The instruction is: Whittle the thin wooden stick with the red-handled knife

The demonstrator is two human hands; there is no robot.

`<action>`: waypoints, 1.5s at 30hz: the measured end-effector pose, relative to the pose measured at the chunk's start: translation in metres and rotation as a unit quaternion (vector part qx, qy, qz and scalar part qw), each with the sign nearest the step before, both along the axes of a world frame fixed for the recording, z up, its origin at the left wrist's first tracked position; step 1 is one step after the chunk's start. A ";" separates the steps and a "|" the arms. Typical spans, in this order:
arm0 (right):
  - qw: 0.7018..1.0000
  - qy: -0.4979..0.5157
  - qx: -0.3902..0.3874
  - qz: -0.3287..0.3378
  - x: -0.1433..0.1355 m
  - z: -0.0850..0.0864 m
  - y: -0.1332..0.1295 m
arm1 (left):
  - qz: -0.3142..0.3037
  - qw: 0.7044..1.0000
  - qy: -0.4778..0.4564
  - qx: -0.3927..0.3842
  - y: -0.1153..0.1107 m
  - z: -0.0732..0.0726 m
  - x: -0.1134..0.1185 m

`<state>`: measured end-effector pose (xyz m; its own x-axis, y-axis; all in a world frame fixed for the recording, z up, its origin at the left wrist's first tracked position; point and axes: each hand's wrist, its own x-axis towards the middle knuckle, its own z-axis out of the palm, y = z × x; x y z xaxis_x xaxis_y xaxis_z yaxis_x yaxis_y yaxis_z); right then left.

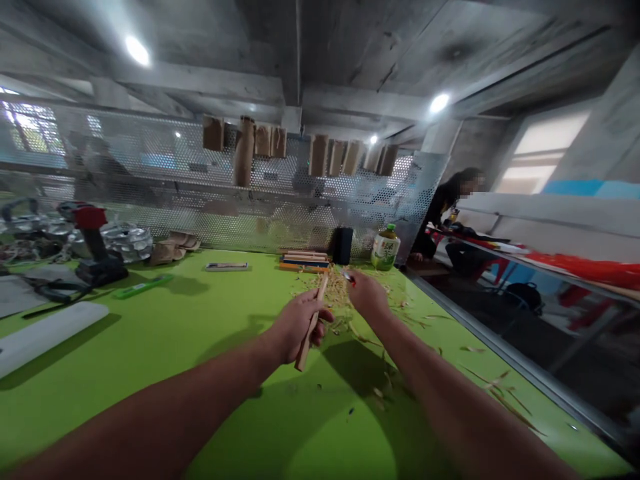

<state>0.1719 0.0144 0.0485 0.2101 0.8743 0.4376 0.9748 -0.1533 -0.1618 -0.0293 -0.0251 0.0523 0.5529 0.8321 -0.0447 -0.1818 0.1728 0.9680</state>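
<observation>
My left hand is closed around a slim wooden stick, which slants up and away from me above the green table. Just to the right, my right hand grips a small knife; a bit of red handle and a pale blade show at its fingers, and the rest is hidden. The blade is near the far end of the stick, and I cannot tell whether they touch. Curled wood shavings lie under and around both hands.
Behind the hands stand a bundle of wooden strips, a black block and a green-capped bottle. To the left are a red-and-black power drill, a green cutter and a long white piece. A person works at the right.
</observation>
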 end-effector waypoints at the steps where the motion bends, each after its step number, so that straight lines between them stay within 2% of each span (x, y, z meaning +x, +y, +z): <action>1: 1.000 -0.010 0.000 0.029 -0.011 0.000 -0.003 | 0.004 1.000 -0.001 0.003 0.003 0.000 -0.002; 3: 0.997 -0.028 -0.021 0.069 -0.032 -0.001 -0.008 | 0.012 1.000 -0.007 0.010 0.007 0.001 -0.004; 5: 0.995 -0.045 -0.047 0.081 -0.045 0.000 -0.013 | 0.024 1.000 -0.006 0.015 0.008 0.003 -0.005; 10: 0.992 -0.081 -0.049 0.080 -0.049 0.005 -0.019 | 0.068 0.996 0.059 0.028 -0.004 0.013 -0.001; 14: 0.996 -0.076 -0.024 0.052 -0.040 0.008 -0.015 | 0.060 0.996 0.056 0.028 -0.011 0.017 0.003; 18: 0.997 -0.063 -0.014 0.039 -0.030 0.003 -0.003 | 0.024 0.999 0.027 0.005 -0.008 0.011 0.002; 20: 0.999 -0.033 -0.023 0.014 -0.017 0.001 0.005 | 0.010 1.000 0.027 0.005 -0.009 0.006 0.001; 24: 0.995 0.031 -0.061 -0.072 0.021 0.002 0.013 | -0.074 0.997 -0.003 0.025 -0.018 0.002 0.003; 26: 0.994 0.033 -0.063 -0.082 0.032 0.003 0.010 | -0.078 0.997 -0.009 0.027 -0.018 0.002 0.005; 28: 0.996 0.024 -0.044 -0.067 0.027 0.003 0.006 | -0.056 0.998 0.002 0.016 -0.012 0.000 0.006; 31: 1.000 -0.009 -0.011 0.007 -0.004 0.002 -0.001 | -0.017 1.000 0.017 0.005 0.002 -0.004 0.003; 33: 0.998 -0.028 -0.030 0.049 -0.028 0.001 -0.006 | 0.013 1.000 0.009 0.009 0.010 -0.005 0.001; 36: 0.994 -0.046 -0.061 0.073 -0.050 0.000 -0.012 | 0.042 0.999 -0.007 0.010 0.012 -0.002 -0.001; 40: 0.993 -0.067 -0.040 0.086 -0.049 0.000 -0.013 | 0.055 0.998 -0.004 0.010 0.003 0.006 -0.001; 45: 0.998 -0.051 -0.017 0.034 -0.028 0.002 -0.004 | 0.033 0.999 0.029 -0.001 -0.005 0.008 0.003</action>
<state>0.1435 0.0106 0.0500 0.1052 0.8994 0.4243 0.9944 -0.0892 -0.0575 -0.0267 -0.0298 0.0599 0.4927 0.8667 -0.0776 -0.1360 0.1647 0.9769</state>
